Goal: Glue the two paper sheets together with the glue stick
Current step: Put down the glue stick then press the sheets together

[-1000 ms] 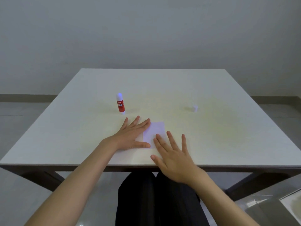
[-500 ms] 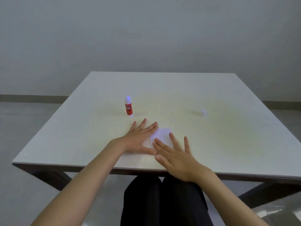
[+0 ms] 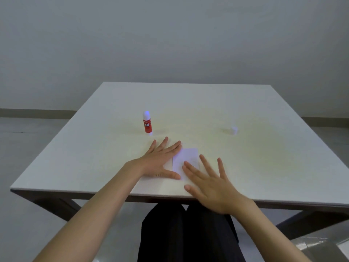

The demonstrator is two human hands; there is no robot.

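A small white paper sheet (image 3: 186, 157) lies flat near the table's front edge; I cannot tell whether a second sheet lies under it. My left hand (image 3: 161, 161) rests flat, fingers spread, covering the paper's left part. My right hand (image 3: 207, 181) lies flat with fingers apart, its fingertips on the paper's lower right part. A red and white glue stick (image 3: 147, 123) stands upright, uncapped, beyond my left hand. Its small white cap (image 3: 234, 130) sits far to the right on the table.
The pale square table (image 3: 264, 167) has its front edge just under my right palm. A grey wall stands behind it and the floor shows on both sides. Dark trouser legs show below the table edge.
My right hand has slid slightly back and right along the paper. My left hand stays flat on the paper. The camera view has shifted a little.
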